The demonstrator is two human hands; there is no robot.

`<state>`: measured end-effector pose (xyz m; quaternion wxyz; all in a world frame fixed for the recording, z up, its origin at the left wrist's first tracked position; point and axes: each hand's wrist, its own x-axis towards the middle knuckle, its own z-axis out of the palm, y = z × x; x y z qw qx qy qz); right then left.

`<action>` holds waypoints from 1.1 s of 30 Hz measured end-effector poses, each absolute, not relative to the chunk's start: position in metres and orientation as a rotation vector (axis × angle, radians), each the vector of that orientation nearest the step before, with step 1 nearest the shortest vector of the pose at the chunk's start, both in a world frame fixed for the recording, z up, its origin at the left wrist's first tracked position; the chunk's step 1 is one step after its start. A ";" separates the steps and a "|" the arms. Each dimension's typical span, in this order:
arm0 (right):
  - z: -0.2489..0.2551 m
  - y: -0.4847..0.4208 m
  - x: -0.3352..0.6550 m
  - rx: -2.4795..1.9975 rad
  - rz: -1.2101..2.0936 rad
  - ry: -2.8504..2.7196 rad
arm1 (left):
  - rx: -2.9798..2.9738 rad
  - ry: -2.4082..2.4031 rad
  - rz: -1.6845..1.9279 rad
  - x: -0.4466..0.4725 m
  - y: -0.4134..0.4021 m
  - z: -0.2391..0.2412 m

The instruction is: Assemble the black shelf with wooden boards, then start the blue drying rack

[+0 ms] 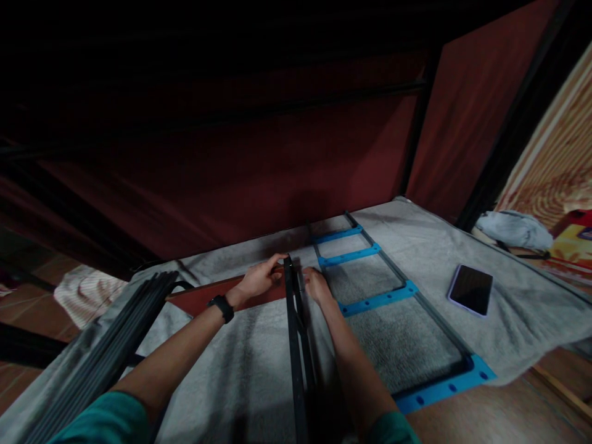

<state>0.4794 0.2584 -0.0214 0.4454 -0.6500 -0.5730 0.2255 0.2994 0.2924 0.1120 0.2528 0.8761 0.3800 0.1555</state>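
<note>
A black metal frame (296, 345) of narrow bars stands on edge in the middle, running from near my body toward the far side. My left hand (259, 277), with a dark watch on the wrist, grips its far end from the left, index finger on top. On the other side, my right hand (315, 285) is closed against the same end, fingertips pressed together. What these fingertips hold is too small and dark to make out. A reddish-brown board (208, 297) lies beneath and beside my left hand, reaching to the frame.
Blue crosspieces (383, 300) join dark rails in a ladder-like frame at right. A phone (470, 290) lies farther right on the grey cloth (231, 370). Several dark tubes (106, 345) are stacked at left. A dark red panel (277, 166) rises behind.
</note>
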 end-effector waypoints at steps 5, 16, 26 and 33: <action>-0.039 0.251 0.466 -1.637 0.591 -1.447 | 2.386 1.033 0.412 0.299 0.295 0.110; -0.047 0.254 0.468 -1.546 0.587 -1.460 | 2.294 0.970 0.437 0.301 0.301 0.109; -0.053 0.256 0.465 -1.634 0.591 -1.569 | 2.152 0.917 0.489 0.302 0.308 0.101; -0.063 0.252 0.460 -1.621 0.509 -1.596 | 2.189 0.931 0.484 0.303 0.307 0.105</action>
